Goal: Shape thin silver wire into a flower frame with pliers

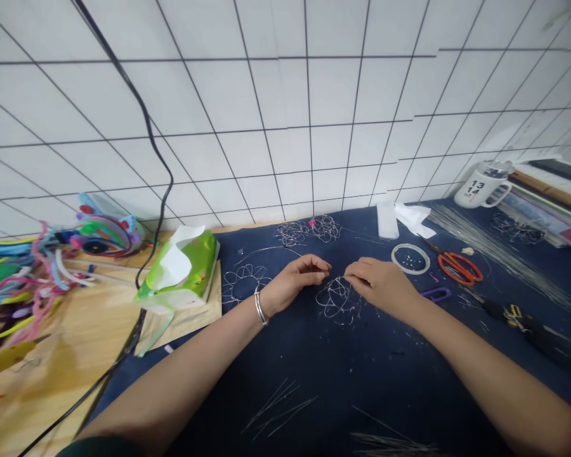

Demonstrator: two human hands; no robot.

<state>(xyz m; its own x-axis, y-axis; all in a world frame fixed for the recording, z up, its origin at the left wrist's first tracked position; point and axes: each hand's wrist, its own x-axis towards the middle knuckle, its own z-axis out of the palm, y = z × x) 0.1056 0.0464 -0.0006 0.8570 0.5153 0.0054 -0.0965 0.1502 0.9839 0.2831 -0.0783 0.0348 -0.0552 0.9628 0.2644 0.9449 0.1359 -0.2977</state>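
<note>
In the middle of the dark blue cloth, my right hand point(378, 282) pinches a thin piece of wire at the top of a looped wire flower point(337, 301). The flower's silvery loops hang just below and left of those fingertips. My left hand point(301, 279), with a silver bangle at its wrist, is closed, thumb against bent fingers, a short gap from the right one. Whatever is between its fingertips is too fine to make out. Beside the left wrist lies another looped wire ring point(240, 279) with small beads. Bundled wire flowers point(309, 230), one with a pink bead, rest near the wall.
A green tissue pack point(185, 270) and colourful pipe cleaners point(33, 273) occupy the left. At right are a bead dish point(410, 259), orange-handled scissors point(459, 268), pliers point(518, 320), long straight wires point(499, 254) and a white mug point(483, 185). Cut wires point(280, 406) lie in front.
</note>
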